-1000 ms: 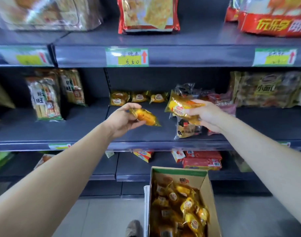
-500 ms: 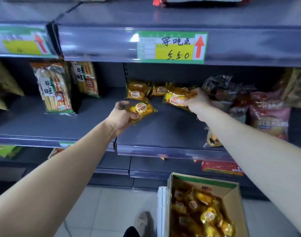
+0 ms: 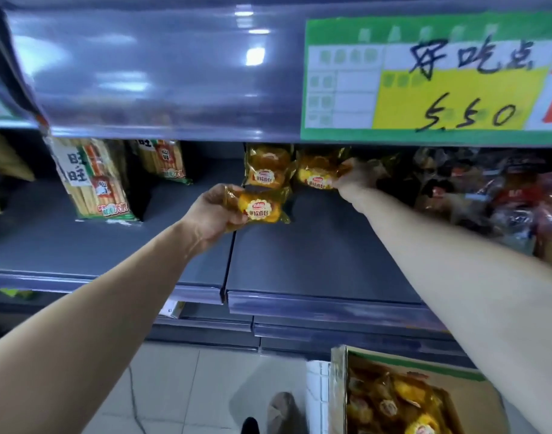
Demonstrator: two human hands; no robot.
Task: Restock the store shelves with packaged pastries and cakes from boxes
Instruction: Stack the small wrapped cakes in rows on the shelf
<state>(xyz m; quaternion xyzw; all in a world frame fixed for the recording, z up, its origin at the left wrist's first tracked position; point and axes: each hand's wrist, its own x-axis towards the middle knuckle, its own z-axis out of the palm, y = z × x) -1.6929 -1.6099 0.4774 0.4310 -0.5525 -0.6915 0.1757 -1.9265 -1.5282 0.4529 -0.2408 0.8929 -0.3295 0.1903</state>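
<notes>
I would slide each pastry pack flat to the rear of the shelf (image 3: 299, 258), label forward, beside the pack standing at 12 o'clock (image 3: 266, 169). My left hand (image 3: 212, 214) clamps one pack (image 3: 259, 208) just above the shelf. My right hand (image 3: 359, 180), at 1 o'clock, pinches another (image 3: 318, 175). The box (image 3: 393, 399) sits at 5 o'clock.

Grey shelf (image 3: 315, 255) carrying stock at back: yellow pastry packs (image 3: 266, 169) standing centre, tall cracker bags (image 3: 93, 180) standing left, dark mixed packets (image 3: 500, 198) piling right. Open cardboard box (image 3: 450, 374) of pastries sitting on tiled floor (image 3: 187, 386) below.
</notes>
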